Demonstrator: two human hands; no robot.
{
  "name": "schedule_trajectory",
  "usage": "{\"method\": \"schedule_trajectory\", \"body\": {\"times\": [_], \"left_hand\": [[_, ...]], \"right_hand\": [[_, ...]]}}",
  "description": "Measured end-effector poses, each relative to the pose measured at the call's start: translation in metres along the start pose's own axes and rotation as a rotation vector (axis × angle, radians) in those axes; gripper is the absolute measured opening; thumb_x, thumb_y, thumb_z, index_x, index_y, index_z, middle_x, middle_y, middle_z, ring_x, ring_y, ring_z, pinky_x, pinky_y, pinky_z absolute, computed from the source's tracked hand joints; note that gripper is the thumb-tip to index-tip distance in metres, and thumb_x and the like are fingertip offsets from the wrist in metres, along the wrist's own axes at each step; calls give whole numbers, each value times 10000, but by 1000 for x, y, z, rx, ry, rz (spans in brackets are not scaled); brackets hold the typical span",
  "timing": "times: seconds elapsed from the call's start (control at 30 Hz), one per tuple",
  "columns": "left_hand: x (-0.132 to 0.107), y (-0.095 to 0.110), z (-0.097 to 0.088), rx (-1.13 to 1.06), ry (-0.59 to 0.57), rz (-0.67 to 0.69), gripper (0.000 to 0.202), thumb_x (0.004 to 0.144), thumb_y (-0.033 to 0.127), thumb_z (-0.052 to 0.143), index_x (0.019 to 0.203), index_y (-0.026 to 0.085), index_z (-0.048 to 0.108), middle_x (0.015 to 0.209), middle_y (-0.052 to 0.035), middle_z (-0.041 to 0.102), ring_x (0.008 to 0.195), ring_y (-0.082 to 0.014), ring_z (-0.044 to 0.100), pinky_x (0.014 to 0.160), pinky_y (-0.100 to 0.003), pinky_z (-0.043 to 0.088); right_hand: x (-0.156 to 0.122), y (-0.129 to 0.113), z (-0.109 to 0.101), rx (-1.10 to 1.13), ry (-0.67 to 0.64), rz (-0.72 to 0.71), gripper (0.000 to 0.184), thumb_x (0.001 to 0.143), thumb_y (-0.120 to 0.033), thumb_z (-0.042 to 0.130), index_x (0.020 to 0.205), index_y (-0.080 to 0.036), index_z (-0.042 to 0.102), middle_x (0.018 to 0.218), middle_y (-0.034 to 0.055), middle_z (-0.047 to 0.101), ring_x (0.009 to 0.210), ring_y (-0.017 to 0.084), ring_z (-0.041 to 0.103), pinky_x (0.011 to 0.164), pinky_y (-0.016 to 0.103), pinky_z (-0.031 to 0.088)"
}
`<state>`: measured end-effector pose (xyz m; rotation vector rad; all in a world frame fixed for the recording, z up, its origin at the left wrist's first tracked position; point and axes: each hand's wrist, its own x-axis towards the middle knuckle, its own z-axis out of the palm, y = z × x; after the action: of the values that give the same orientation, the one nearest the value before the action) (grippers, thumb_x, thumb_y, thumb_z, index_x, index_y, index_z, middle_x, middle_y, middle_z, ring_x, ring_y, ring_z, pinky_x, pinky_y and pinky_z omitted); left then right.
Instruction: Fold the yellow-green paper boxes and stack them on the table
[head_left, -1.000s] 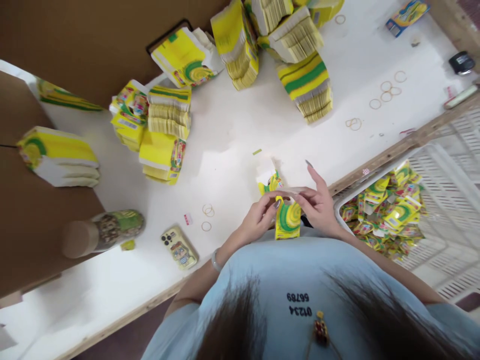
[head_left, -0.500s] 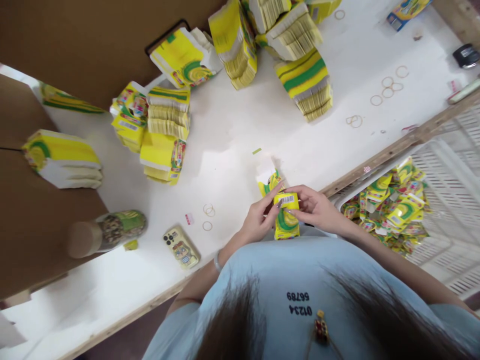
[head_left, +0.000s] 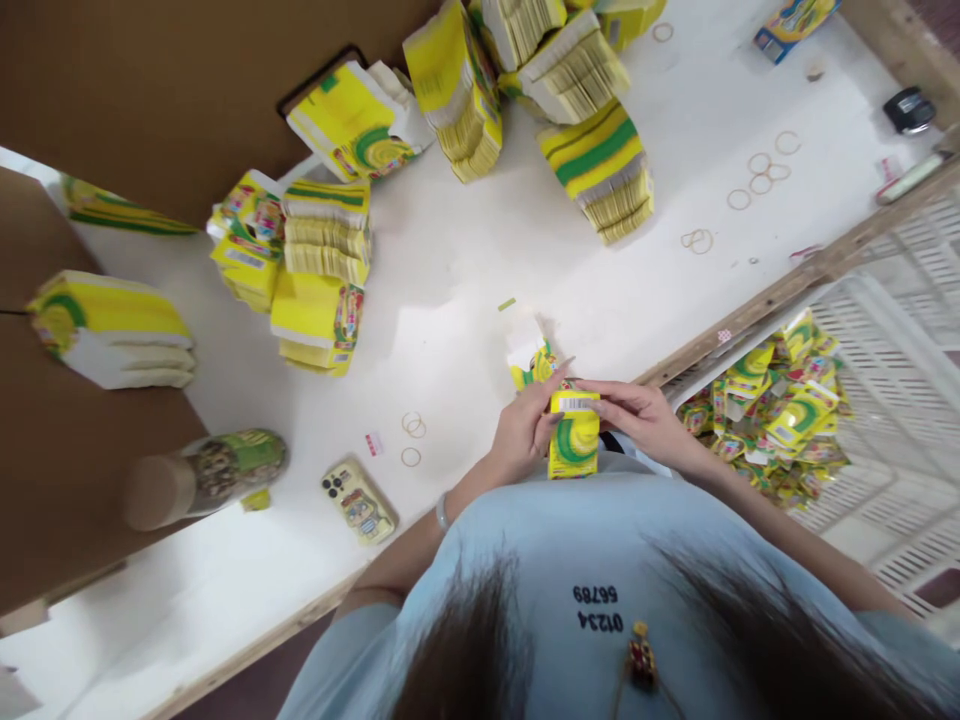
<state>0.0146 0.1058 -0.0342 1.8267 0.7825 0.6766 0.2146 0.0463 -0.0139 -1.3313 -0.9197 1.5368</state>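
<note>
A small yellow and green carton (head_left: 574, 446), with a barcode near its top edge, is held upright close to my body. My left hand (head_left: 519, 428) grips it from the left, thumb on the front face. From the right, my right hand (head_left: 636, 415) pinches its top edge by the barcode, fingers pressed together. Just beyond my left fingertips is another yellow and green carton piece (head_left: 534, 362) with a white flap, partly hidden by that hand. Whether the two pieces touch I cannot tell.
Stacks of flat yellow cartons (head_left: 600, 170) stand along the back of the white table (head_left: 450, 260). A phone (head_left: 360, 500) and a jar (head_left: 232, 470) are at left. Rubber bands (head_left: 739, 199) lie at right. A white basket (head_left: 892, 380) beyond the edge holds many small yellow packs (head_left: 802, 415).
My right fingers have moved from around the carton's right side and front to its top edge. My left hand keeps its hold. The whole view has shifted slightly.
</note>
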Motion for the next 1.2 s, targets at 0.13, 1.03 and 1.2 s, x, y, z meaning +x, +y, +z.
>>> {"method": "schedule_trajectory", "body": {"times": [0.13,1.03,1.2], "left_hand": [[47,-32,-17,320,159,12,582,1004,552,511,1451,180,518,1377,-188,552,1294,-308,509,1097,-472,410],[49,15,-39,-84,417,-25,538,1003,640,457,1276,241,693,1170,-112,749,932,-185,715,727,-271,566],[36,1,-5,-189,-37,118,978,902,699,593,1653,355,68,1692,-152,281,1534,-370,366,1196,-523,419]], "right_hand": [[-21,4,-63,-322,455,-85,370,941,-569,606,1069,-259,761,1038,87,790,849,227,740,752,406,629],[55,0,38,-546,333,-544,411,1026,-561,447,1213,-242,627,1034,104,755,872,227,730,809,364,607],[48,-18,40,-428,496,-541,479,1057,-568,306,1197,-281,664,1092,87,732,1278,279,645,1160,521,457]]}}
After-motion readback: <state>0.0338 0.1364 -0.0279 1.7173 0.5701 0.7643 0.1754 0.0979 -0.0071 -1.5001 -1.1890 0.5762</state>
